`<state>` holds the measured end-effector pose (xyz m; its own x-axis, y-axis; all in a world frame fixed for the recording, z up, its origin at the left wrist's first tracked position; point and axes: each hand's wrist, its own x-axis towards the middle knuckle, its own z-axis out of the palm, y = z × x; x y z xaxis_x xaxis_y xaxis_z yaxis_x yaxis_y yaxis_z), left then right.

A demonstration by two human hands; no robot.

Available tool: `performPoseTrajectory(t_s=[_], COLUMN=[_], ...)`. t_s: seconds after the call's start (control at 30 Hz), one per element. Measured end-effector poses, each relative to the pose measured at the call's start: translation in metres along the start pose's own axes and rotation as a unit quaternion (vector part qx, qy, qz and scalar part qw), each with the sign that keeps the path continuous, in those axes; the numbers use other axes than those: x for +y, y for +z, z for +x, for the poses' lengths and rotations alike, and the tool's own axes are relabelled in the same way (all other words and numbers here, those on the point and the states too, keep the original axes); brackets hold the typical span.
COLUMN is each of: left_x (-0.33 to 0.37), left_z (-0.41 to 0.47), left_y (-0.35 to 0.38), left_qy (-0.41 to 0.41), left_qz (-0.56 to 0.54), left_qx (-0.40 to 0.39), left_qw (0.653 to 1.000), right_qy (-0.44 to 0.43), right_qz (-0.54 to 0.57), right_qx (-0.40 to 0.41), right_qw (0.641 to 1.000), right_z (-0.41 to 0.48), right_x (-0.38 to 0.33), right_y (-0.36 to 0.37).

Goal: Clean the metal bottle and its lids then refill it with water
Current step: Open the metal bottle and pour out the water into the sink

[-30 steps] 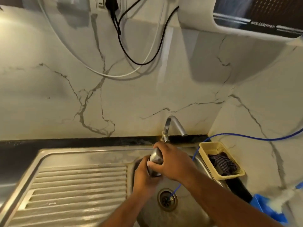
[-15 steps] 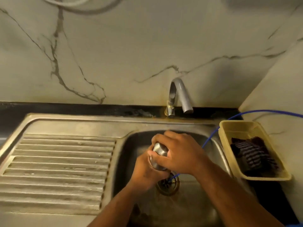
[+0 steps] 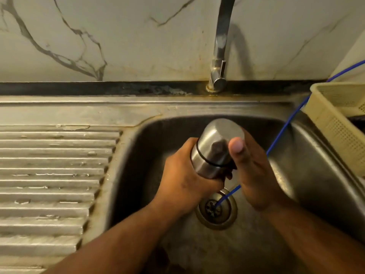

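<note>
One bottle (image 3: 212, 155), two hands, one tap (image 3: 219, 46), one sink (image 3: 316, 165). The bottle is steel and stands nearly upright, tipped a little to the right, over the middle of the basin and just above the drain (image 3: 216, 208). Its one lid (image 3: 223, 133) is on, with a dark ring showing where the lid meets the body.

The left hand (image 3: 183, 180) comes in from the left and wraps round the lower body of the bottle, fingers curled tight about it. The right hand (image 3: 254, 175) stands at the bottle's right side. Its thumb (image 3: 236, 147) presses flat against the front of the lid, and what shows of the fingers reaches round behind, so the lid sits clasped between them. The bottle lies between the two hands, the left lower and the right higher.

One thin blue tube (image 3: 283, 131) slants down from the right, passes behind the right hand and ends in the drain. One cream basket (image 3: 335, 131) sits on the sink's right rim, and one ribbed drainboard (image 3: 55, 175) lies to the left. The tap rises from the back ledge against the veined marble wall (image 3: 138, 46), its spout out of view.
</note>
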<state>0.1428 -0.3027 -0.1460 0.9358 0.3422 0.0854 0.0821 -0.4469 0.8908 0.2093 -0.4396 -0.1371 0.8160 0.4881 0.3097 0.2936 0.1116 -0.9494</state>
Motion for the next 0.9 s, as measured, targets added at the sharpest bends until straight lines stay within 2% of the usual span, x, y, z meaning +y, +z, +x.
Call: performPoseTrajectory(t_s=[0.2, 0.3, 0.4, 0.53, 0.6, 0.7, 0.77, 0.9], left_x=[0.002, 0.012, 0.030, 0.039, 0.043, 0.047, 0.050, 0.049], left_z=[-0.005, -0.010, -0.017, -0.029, -0.033, -0.037, -0.036, -0.031], left_y=[0.001, -0.002, -0.006, -0.002, 0.004, 0.007, 0.006, 0.002], left_qy=[0.041, 0.044, 0.030, 0.021, 0.023, 0.044, 0.061, 0.087], left_qz=[0.021, 0.022, 0.038, 0.082, 0.109, 0.142, 0.141, 0.113], left_qx=[0.025, 0.073, 0.105, 0.127, 0.132, 0.129, 0.129, 0.106], left_qw=[0.999, 0.996, 0.993, 0.988, 0.985, 0.981, 0.980, 0.984], right_qy=[0.007, 0.006, -0.011, 0.036, 0.066, 0.100, 0.080, 0.000], right_qz=[-0.026, -0.057, -0.139, -0.248, -0.323, -0.443, -0.490, -0.511], right_qx=[0.050, 0.089, 0.097, 0.072, 0.046, 0.041, 0.062, 0.109], right_qw=[0.998, 0.994, 0.985, 0.965, 0.943, 0.890, 0.866, 0.852], right_z=[-0.006, -0.004, -0.008, -0.009, -0.007, -0.006, -0.007, -0.002], right_x=[-0.015, -0.031, -0.062, -0.089, -0.103, -0.118, -0.124, -0.111], right_y=[0.012, 0.020, 0.020, 0.011, 0.009, 0.012, 0.013, 0.013])
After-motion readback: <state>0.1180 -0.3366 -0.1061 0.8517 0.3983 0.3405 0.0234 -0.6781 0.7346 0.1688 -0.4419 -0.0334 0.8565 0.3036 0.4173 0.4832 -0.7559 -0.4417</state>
